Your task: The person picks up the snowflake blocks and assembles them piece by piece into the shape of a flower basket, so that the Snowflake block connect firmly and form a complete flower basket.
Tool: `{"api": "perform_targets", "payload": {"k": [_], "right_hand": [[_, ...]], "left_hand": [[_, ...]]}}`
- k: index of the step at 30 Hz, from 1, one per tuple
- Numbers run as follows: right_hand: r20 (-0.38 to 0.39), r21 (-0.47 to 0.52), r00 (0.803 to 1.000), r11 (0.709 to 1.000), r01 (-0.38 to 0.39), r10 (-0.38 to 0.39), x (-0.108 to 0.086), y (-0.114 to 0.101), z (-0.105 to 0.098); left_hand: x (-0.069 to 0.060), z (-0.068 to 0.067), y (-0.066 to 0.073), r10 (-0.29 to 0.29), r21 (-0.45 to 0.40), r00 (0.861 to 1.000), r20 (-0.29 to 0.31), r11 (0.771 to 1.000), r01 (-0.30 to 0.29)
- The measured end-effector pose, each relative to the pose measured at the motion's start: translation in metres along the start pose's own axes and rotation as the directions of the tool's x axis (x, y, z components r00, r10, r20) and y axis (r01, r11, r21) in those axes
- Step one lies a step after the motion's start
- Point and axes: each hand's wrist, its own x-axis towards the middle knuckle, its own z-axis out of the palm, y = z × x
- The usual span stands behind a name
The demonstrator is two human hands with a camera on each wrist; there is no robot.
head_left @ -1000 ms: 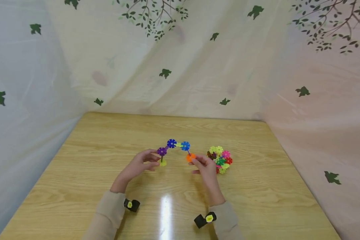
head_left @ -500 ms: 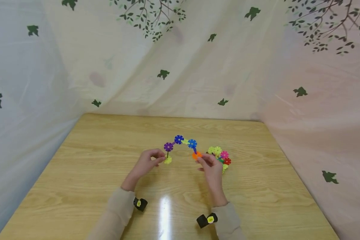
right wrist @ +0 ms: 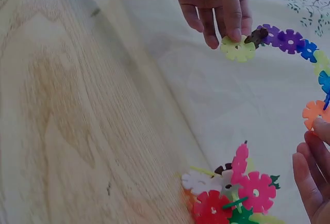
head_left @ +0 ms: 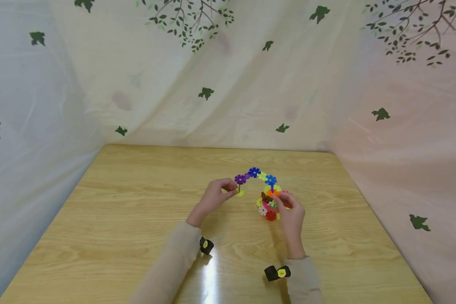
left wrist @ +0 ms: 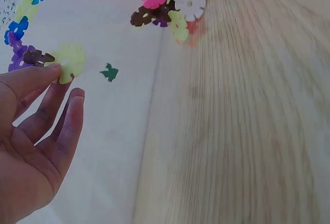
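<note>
A curved chain of interlocking plastic flower discs (head_left: 254, 172) arches above the table in purple, blue and yellow. My left hand (head_left: 215, 197) pinches the yellow disc (left wrist: 71, 61) at its left end between thumb and fingertips, beside a brown disc (left wrist: 37, 57). At the other end, my right hand (head_left: 293, 219) pinches an orange disc (right wrist: 313, 112), next to a blue one. Just behind and below the right hand, in the head view, lies a pile of loose-looking flower discs, among them a red disc (head_left: 271, 216) and a pink disc (right wrist: 257, 192).
The wooden table (head_left: 137, 211) reaches back to a pale curtain (head_left: 243, 105) printed with leaves and birds, which also hangs at both sides. A black wrist camera (head_left: 207, 245) sits on the left wrist and another camera (head_left: 276, 273) on the right.
Both hands have moved to the right with the chain, the left hand also farther from me. The chain now overlaps the disc pile in the head view.
</note>
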Motion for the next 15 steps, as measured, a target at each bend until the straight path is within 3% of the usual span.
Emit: {"api": "perform_targets", "payload": {"k": [10, 15], "right_hand": [[-0.111, -0.140, 0.990, 0.988, 0.065, -0.081, 0.012, 0.021, -0.021], [-0.111, -0.143, 0.993, 0.989, 0.025, -0.041, 0.016, 0.029, -0.028]], "left_hand": [[0.025, 0.032, 0.010, -0.026, -0.051, 0.998, 0.057, 0.998, 0.029], [0.035, 0.042, 0.012, -0.019, -0.071, 0.997, 0.075, 0.997, 0.024]]}}
